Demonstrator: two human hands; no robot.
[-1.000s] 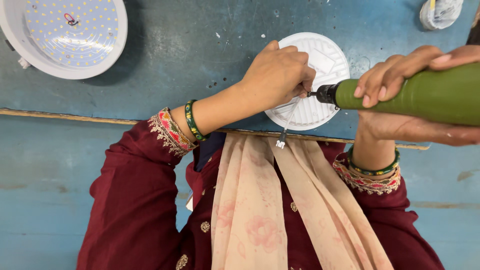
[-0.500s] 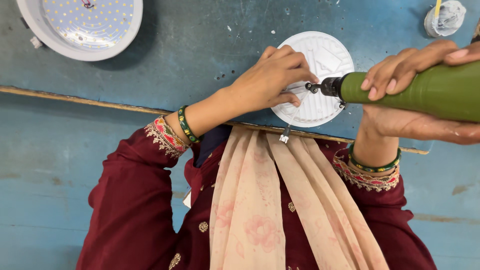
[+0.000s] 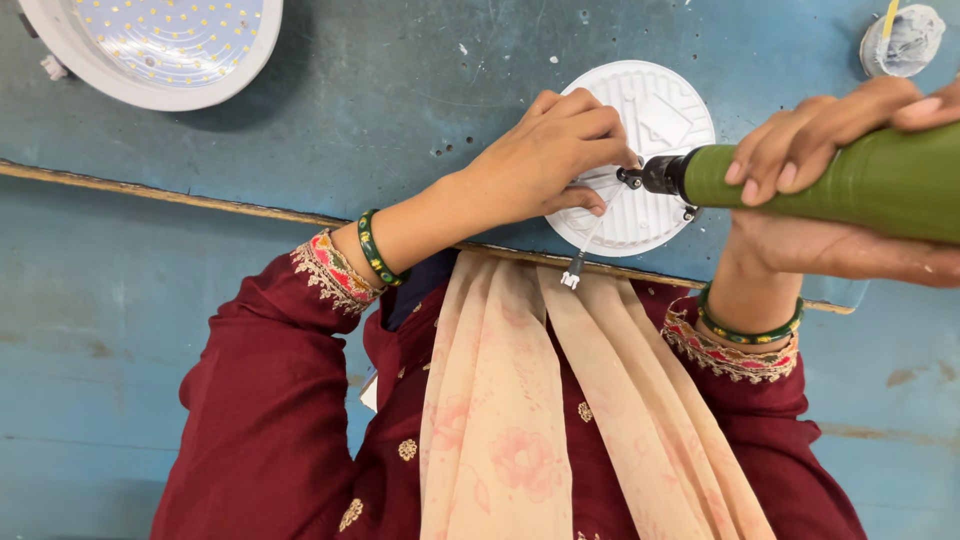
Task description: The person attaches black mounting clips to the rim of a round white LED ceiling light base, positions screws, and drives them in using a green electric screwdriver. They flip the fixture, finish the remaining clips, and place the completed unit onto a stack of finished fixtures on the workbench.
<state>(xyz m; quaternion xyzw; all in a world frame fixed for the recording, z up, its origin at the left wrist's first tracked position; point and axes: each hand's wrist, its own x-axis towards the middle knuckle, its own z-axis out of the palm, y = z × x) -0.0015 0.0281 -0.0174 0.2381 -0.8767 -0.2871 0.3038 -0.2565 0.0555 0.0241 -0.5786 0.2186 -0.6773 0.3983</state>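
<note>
From the head view we saw one scene, looking down over a blue worktable [image 3: 330,110]; the left hand [image 3: 545,155] lay on the near edge of a round white ribbed light housing [image 3: 640,110], fingers pressed together and curled, fingertips pinching something small at the driver's tip, too small for us to name; the right hand [image 3: 830,200] was wrapped shut around a green electric screwdriver [image 3: 850,180], fingers over the top of the body, palm under it; its dark chuck and bit met the housing near the right rim, just beside the left fingertips; the housing sat flat on the table at its near edge, back face up, with a thin white lead and small connector [image 3: 572,278] hanging off the edge over the person's scarf; we judged the fastening on this housing to be in progress, bit engaged or nearly so, not finished; how many screws were already in, we could not tell, hand and tool hid them; a second round white lamp [image 3: 150,50], LED face up, lay well apart at far left, apparently not being worked on; a small whitish roll [image 3: 900,40] sat at far right.
</note>
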